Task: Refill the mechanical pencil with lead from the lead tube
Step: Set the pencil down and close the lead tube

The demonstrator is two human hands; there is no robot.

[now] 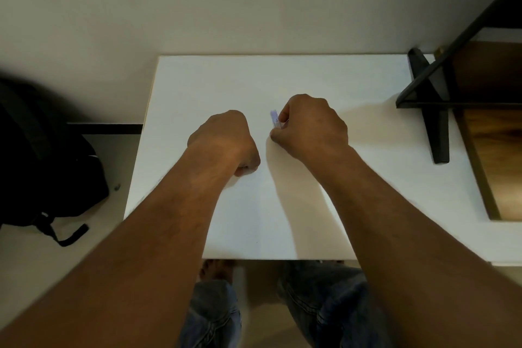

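White desk (353, 87) below me: my right hand (310, 127) pinches the lead tube (274, 118); left hand (226, 141) is fisted, contents hidden. I'd tip gently.

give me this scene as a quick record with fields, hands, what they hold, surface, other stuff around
surface: white table
left hand: closed in a fist over the table, contents hidden
right hand: pinching a small pale lead tube, tube end sticking up past the fingers
pencil: not visible
left of table: black backpack on the floor
right of table: black metal frame with wooden shelf
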